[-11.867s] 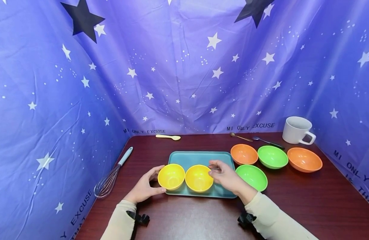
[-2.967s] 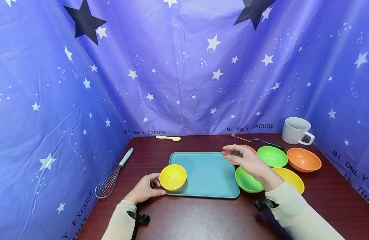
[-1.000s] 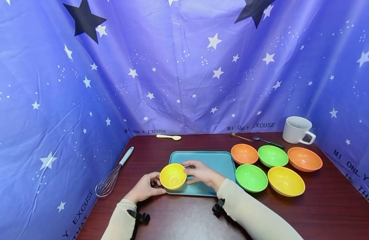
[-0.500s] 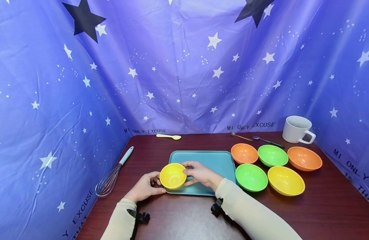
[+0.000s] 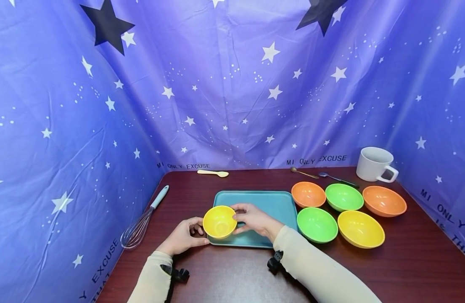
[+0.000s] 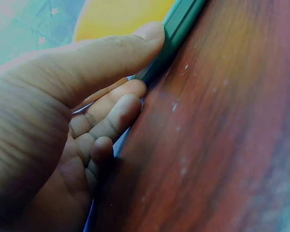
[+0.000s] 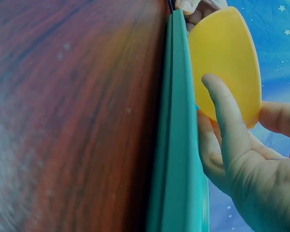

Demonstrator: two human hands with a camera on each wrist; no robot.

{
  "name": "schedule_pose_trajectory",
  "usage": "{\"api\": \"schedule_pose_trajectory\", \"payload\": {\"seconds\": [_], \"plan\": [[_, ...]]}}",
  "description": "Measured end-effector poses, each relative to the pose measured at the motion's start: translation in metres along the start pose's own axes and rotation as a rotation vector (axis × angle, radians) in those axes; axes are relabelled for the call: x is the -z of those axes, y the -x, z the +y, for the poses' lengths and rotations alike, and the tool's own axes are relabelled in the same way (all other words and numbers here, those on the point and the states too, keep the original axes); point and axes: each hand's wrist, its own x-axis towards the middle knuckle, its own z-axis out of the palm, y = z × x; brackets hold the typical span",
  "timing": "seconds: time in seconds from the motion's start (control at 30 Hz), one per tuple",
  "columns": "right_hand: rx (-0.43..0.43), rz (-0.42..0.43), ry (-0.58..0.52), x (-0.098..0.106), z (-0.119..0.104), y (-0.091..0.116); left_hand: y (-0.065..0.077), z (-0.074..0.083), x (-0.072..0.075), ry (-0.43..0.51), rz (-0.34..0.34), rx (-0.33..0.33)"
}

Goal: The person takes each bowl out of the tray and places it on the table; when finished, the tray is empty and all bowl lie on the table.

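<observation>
A small yellow bowl (image 5: 219, 221) sits over the left end of the teal tray (image 5: 268, 204). My right hand (image 5: 257, 221) grips this bowl from its right side, thumb and fingers spread round the wall; in the right wrist view the yellow bowl (image 7: 224, 58) stands just inside the tray's edge (image 7: 176, 145). At the tray's front left corner, my left hand (image 5: 181, 236) holds on, its thumb lying against the rim (image 6: 181, 21) and its other fingers curled at the end of the tray in the left wrist view.
Right of the tray stand two orange bowls (image 5: 309, 195), two green bowls (image 5: 317, 225) and another yellow bowl (image 5: 361, 229). A white mug (image 5: 374, 164) and two slim spoons (image 5: 336, 179) lie behind them. A whisk (image 5: 143, 221) is at left, a pale yellow spoon (image 5: 213, 173) at the back.
One yellow bowl has gone from the tray to the right of the near green bowl. My right hand has come back and grips the remaining yellow bowl, which has shifted slightly right.
</observation>
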Motion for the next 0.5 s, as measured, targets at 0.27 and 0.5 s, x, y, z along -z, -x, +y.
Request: {"api": "schedule_pose_trajectory", "payload": {"seconds": [0.27,0.5], "plan": [[0.043,0.01,-0.02,0.007,-0.009,0.007,0.0,0.001,-0.001,0.007,-0.002,-0.017],[0.085,0.013,0.018,0.019,-0.024,0.024,-0.002,-0.001,-0.002,0.016,0.009,-0.048]]}}
